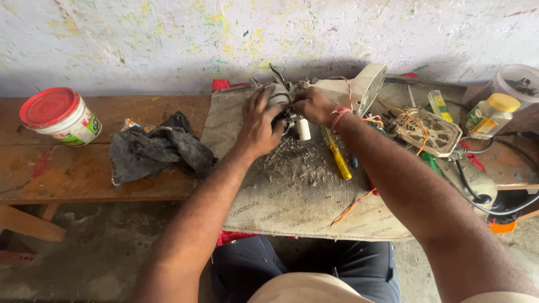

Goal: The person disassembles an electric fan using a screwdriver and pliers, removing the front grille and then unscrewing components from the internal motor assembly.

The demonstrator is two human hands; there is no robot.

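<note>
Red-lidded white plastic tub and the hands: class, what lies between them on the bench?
In the head view, a crumpled dark grey rag lies between them.

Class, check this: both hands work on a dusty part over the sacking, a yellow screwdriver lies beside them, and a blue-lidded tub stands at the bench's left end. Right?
Not quite. In the head view the tub has a red lid, not blue. The rest stands: both hands, left and right, are on the dusty part over the sacking, with the yellow screwdriver alongside.

Soft, even daylight, faint shadows, sharp thru-out (slight wide-angle stretch at edges)
</note>
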